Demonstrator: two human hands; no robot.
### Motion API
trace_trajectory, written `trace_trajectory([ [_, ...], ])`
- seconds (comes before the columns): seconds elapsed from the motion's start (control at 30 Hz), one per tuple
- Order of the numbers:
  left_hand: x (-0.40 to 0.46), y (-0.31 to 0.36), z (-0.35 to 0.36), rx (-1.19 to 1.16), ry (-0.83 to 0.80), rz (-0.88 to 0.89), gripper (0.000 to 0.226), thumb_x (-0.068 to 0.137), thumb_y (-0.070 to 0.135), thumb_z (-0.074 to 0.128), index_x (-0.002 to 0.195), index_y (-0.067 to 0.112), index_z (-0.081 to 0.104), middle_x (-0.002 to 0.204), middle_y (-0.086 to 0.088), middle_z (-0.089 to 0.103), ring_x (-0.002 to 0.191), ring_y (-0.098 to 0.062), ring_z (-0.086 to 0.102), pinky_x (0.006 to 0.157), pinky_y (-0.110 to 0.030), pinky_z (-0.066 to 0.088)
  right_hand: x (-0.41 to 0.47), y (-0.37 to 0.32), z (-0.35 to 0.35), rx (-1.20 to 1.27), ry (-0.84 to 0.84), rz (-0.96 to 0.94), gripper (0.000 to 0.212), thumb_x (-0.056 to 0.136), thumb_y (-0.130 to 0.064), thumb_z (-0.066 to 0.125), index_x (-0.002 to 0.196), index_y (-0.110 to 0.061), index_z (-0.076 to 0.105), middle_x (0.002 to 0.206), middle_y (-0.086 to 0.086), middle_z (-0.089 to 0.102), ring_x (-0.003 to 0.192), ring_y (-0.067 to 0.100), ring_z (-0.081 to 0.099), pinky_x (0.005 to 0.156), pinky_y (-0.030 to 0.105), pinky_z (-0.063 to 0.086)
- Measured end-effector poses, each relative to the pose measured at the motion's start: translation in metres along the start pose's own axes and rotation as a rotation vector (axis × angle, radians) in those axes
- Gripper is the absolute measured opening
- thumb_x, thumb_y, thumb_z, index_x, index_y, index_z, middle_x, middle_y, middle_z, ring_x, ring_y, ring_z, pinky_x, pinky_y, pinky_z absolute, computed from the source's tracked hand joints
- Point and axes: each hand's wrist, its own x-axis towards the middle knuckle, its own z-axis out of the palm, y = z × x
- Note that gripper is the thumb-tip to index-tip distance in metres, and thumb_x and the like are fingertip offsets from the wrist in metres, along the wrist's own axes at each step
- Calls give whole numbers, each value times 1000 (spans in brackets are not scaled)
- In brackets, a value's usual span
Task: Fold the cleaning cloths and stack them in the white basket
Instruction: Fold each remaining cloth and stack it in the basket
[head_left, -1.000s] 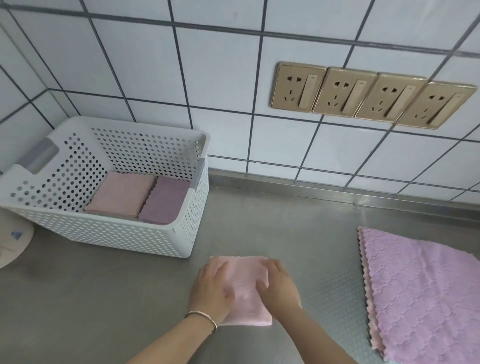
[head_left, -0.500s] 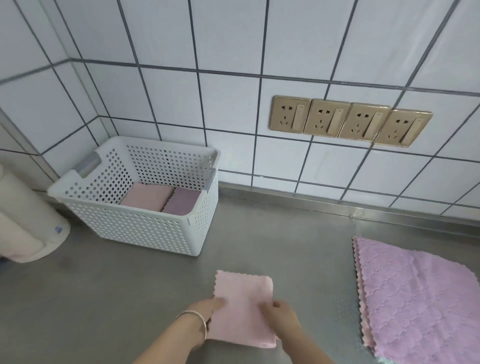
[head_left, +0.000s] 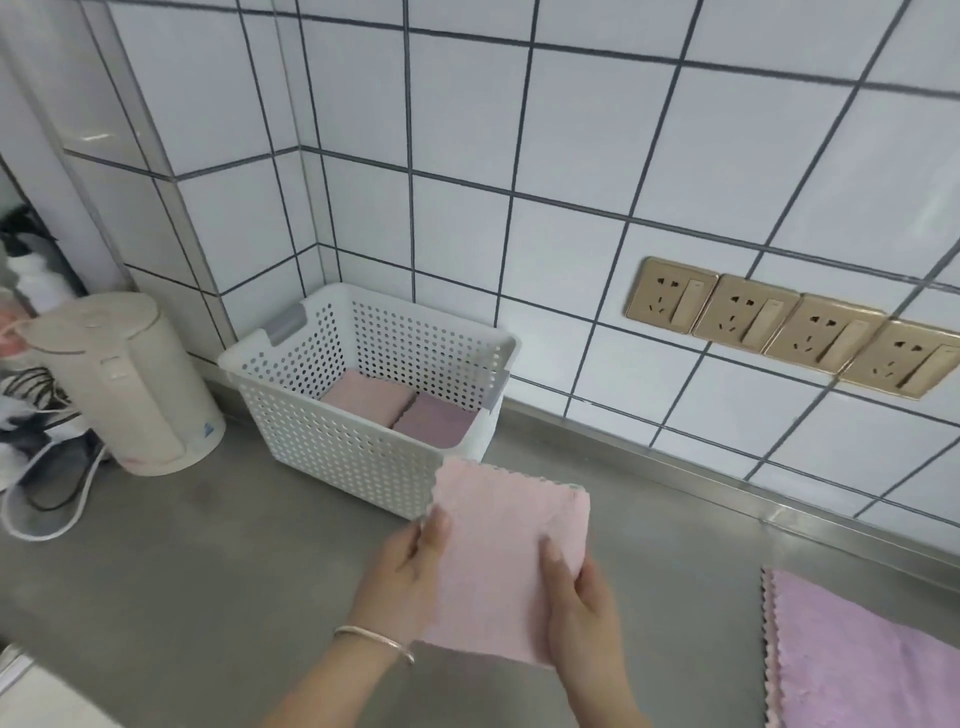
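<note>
Both hands, left (head_left: 410, 566) and right (head_left: 579, 603), pinch a folded cloth (head_left: 506, 561); the basket (head_left: 363, 467) ahead holds two, unfolded cloths (head_left: 872, 654) wait rightward.

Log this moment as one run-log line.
both hands: left hand, right hand hold folded pink cloth | white basket: two cloths inside | next: basket

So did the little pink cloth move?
Yes. The pink cloth, held in both hands, left and right, has gone up off the counter and left toward the basket; its top edge now overlaps the basket's near corner.
</note>
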Motion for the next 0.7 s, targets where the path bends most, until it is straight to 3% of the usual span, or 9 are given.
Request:
trace_trajectory([
  [0.1,20,15,-23,31,170,217,61,66,72,36,65,15,55,60,0,55,56,-9,44,61,-33,40,7,-20,33,-82,55,-174,21,89,-43,50,95,-26,61,87,-18,70,78,-4,63,64,17,45],
  [0.2,49,34,-48,49,282,358,51,73,65,32,70,20,57,69,-8,64,64,-16,53,67,-35,41,22,-38,74,-106,118,-289,27,80,-45,44,92,-27,60,86,-21,69,74,-5,62,63,15,47],
  [0.3,85,50,-77,95,307,474,60,82,57,31,90,8,64,78,-6,65,73,-15,52,67,-31,37,43,-57,116,-115,157,-356,18,83,-43,46,88,-31,58,82,-27,67,72,-9,60,61,9,45],
  [0.37,117,62,-105,178,284,522,49,91,50,34,93,9,61,76,2,60,70,-20,53,65,-35,36,62,-70,149,-127,169,-369,7,92,-35,50,88,-33,56,77,-27,65,70,-10,59,60,6,43],
  [0.43,150,75,-129,308,242,553,35,96,43,30,91,16,50,66,3,52,69,-30,54,60,-37,35,81,-85,175,-133,156,-375,10,94,-24,50,88,-31,54,72,-15,64,68,-4,57,60,6,42],
  [0.53,193,86,-151,539,221,556,26,99,30,29,104,12,47,80,-7,58,76,-29,55,60,-34,33,112,-100,198,-216,115,-262,9,94,-24,49,88,-19,52,70,-6,52,69,11,51,59,14,39],
  [0.63,248,85,-165,680,131,470,24,99,25,33,104,9,50,97,-11,59,90,-29,55,66,-33,34,161,-104,218,-342,30,-31,11,94,-22,50,90,-13,55,84,0,58,80,19,53,69,28,43],
  [0.7,281,81,-165,780,60,396,24,98,22,35,105,9,53,104,-13,61,96,-31,54,73,-34,38,194,-99,225,-438,-20,102,12,92,-19,52,87,-10,58,88,6,58,80,20,52,72,30,43],
])
